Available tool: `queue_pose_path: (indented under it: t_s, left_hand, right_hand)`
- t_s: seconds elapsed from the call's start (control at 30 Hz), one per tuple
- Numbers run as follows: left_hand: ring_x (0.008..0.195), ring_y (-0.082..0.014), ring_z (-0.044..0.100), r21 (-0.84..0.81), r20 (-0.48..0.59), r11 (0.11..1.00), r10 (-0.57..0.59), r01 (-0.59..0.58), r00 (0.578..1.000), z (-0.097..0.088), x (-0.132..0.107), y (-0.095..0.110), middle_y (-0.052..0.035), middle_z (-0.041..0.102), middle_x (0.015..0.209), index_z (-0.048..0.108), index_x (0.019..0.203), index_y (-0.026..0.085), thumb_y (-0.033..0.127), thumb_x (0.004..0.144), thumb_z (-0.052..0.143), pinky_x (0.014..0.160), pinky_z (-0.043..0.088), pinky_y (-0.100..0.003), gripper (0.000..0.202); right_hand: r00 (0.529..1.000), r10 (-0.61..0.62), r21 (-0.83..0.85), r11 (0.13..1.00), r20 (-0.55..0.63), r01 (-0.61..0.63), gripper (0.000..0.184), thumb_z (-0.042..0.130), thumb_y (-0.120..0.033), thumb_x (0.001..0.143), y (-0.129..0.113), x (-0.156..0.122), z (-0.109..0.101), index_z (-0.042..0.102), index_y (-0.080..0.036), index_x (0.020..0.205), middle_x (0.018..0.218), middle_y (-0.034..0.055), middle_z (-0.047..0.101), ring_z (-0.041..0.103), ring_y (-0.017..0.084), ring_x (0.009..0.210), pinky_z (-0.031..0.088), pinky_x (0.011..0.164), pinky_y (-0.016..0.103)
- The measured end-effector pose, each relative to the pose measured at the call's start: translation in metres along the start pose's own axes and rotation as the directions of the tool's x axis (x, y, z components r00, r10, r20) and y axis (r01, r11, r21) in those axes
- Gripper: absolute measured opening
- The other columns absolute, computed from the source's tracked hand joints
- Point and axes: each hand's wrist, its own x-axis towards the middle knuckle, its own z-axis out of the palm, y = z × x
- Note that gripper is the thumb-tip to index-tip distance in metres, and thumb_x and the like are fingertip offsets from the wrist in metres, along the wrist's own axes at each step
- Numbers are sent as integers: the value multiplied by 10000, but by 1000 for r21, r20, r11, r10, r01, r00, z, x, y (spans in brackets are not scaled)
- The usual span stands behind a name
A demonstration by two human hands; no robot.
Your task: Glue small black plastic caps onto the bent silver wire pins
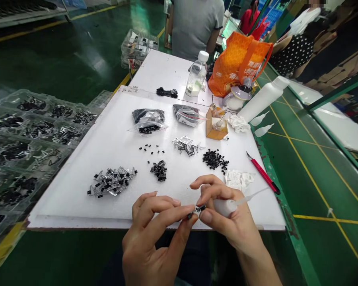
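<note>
My left hand (150, 234) and my right hand (229, 210) meet over the front edge of a white foam board (77, 202). Between them, a small black component with metal leads (197, 210) is pinched by the left fingertips. My right hand also grips a small white dropper bottle (223, 207), its thin nozzle pointing right. Beyond the hands lie a heap of metal-legged black components (111, 181), a small pile of black pieces (159, 171), a pile of black pieces (214, 161), and a cluster of bent metal clips (186, 145).
Plastic bags of parts (148, 116) and a small cardboard box (216, 125) stand farther back. A red-handled craft knife (264, 174) lies at the right edge. Stacked plastic trays of parts (26, 135) fill the left. A co-worker in grey (195, 28) stands beyond the table.
</note>
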Motion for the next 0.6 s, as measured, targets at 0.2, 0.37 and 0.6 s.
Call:
queue_pose_path:
  t_s: [0.2, 0.37, 0.6]
  left_hand:
    - [884, -180, 660, 17, 42, 992, 123, -123, 992, -3, 2, -5, 16, 646, 865, 737, 1025, 232, -16, 854, 709, 919, 501, -402, 302]
    - [890, -177, 660, 43, 44, 993, 109, -111, 993, 0, 2, -1, 18, 646, 877, 725, 1023, 248, 24, 872, 713, 950, 494, -414, 271]
    - [1036, -227, 663, 157, -132, 974, -142, 162, 981, -24, 12, -23, 6, 671, 989, 707, 905, 295, 220, 899, 714, 932, 520, -397, 75]
  right_hand:
    - [1000, -22, 15, 1000, -5, 22, 81, 812, -306, 843, 3, -2, -2, 754, -304, 900, 1182, 47, 656, 610, 199, 991, 472, 760, 309]
    - [1000, -3, 25, 1000, -31, 4, 92, 806, -357, 841, 8, 0, 1, 761, -289, 883, 1112, 75, 686, 631, 250, 1033, 492, 740, 345]
    - [961, -112, 39, 991, -252, 126, 262, 703, -566, 889, 0, -13, 1, 727, -358, 1045, 742, 4, 563, 590, 224, 809, 506, 829, 418]
